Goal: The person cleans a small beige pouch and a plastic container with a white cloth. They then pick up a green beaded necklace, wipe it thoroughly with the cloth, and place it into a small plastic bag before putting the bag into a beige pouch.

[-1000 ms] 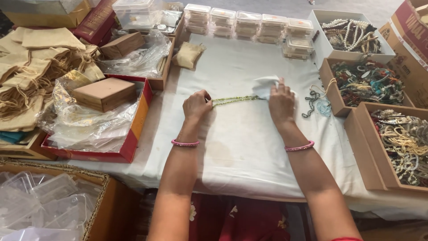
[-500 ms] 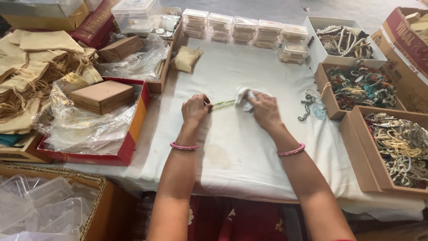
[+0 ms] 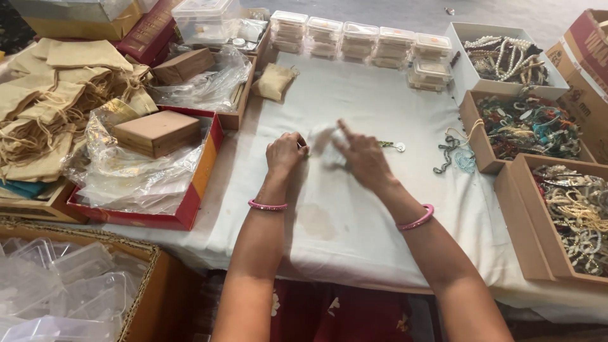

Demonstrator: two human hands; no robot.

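Note:
My left hand [image 3: 285, 153] is closed on one end of a thin green bead strand [image 3: 387, 145] lying across the white tablecloth [image 3: 354, 240]. My right hand [image 3: 362, 159] is blurred just to the right of it, gripping a crumpled white cloth [image 3: 322, 140] over the strand. Past my right hand, the strand's far end pokes out with a small round clasp. Both wrists wear pink bangles.
Brown boxes of mixed bead jewellery [image 3: 529, 126] stand at the right. A loose necklace [image 3: 453, 155] lies by them. Small clear plastic boxes [image 3: 361, 38] line the far edge. Cloth pouches [image 3: 50, 95], wooden boxes and plastic bags in a red tray [image 3: 164, 218] fill the left.
My right hand with the white cloth slid left along the strand toward my left hand, and the strand's clasp end now lies uncovered on its right. My left hand stayed put.

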